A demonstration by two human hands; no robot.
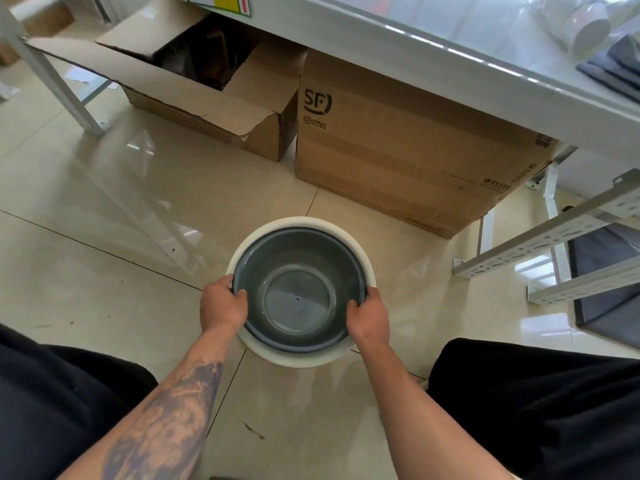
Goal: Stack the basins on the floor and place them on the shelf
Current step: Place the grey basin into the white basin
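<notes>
Grey basin (pixel 299 292) nested in white basin (pixel 301 358), left hand (pixel 223 306), right hand (pixel 369 317), fingers clamped on rims

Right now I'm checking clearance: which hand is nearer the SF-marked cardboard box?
Right. The right hand grips the grey basin's rim on the side below the closed SF box; the left hand grips the opposite rim, farther away.

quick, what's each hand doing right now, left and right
Left hand: closed on the left rim of the grey basin, which sits nested in the white basin.
Right hand: closed on the grey basin's right rim.
</notes>
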